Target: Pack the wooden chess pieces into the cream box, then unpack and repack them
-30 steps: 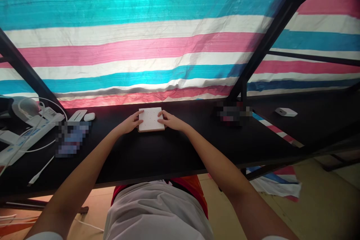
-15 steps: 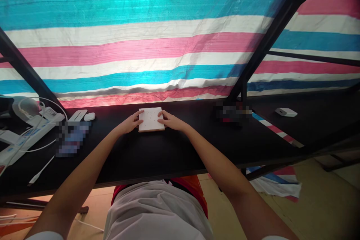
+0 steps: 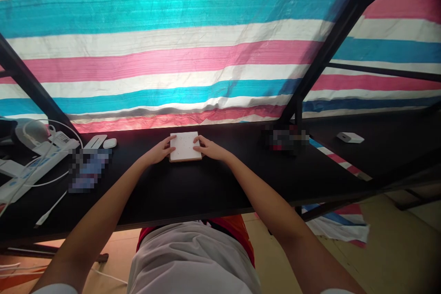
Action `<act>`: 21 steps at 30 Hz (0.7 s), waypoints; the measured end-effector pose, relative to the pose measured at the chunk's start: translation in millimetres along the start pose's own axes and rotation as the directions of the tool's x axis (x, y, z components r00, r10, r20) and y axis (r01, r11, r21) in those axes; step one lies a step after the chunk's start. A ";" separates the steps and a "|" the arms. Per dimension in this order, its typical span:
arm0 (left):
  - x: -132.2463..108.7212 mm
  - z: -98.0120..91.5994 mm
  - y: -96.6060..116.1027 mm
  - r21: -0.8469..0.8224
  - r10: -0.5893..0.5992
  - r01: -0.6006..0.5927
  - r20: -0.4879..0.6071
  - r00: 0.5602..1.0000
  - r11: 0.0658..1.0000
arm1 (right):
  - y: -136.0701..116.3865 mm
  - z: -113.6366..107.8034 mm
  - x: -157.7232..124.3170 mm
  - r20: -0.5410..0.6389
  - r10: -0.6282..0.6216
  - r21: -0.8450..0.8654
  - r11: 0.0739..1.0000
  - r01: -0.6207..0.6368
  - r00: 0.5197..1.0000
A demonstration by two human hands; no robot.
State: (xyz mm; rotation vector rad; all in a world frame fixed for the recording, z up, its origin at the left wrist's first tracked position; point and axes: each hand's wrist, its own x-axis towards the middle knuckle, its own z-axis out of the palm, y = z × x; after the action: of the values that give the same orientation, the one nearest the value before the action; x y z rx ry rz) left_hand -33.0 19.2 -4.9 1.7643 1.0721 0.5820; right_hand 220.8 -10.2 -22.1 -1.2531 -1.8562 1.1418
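A small, nearly square white box (image 3: 185, 147) with a few dark specks on top and a brownish lower edge lies on the black table (image 3: 193, 188). My left hand (image 3: 163, 149) grips its left side, two fingertips resting over the edge of the top. From the right, my right hand (image 3: 207, 147) holds the opposite side in the same way. The fingers beneath and behind the box's sides are partly hidden.
To the left are a white power strip (image 3: 44, 161) with cables, a white earphone case (image 3: 110, 143), a blurred phone-like item (image 3: 87, 170) and a white cable plug (image 3: 44, 218). A white charger (image 3: 350, 138) lies far right. Black metal posts (image 3: 320, 59) and a striped tarp (image 3: 172, 55) stand behind.
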 end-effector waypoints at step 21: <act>5.1 -2.0 -9.6 -0.026 0.022 -0.022 0.006 1.000 0.999 | -1.2 0.1 -0.3 -0.007 0.000 -0.004 1.000 0.000 1.000</act>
State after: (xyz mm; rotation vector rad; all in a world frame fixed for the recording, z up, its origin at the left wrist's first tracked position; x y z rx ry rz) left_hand -35.9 26.1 -13.0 1.7566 1.0378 0.6005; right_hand 220.3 -10.7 -21.1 -1.2577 -1.8538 1.1331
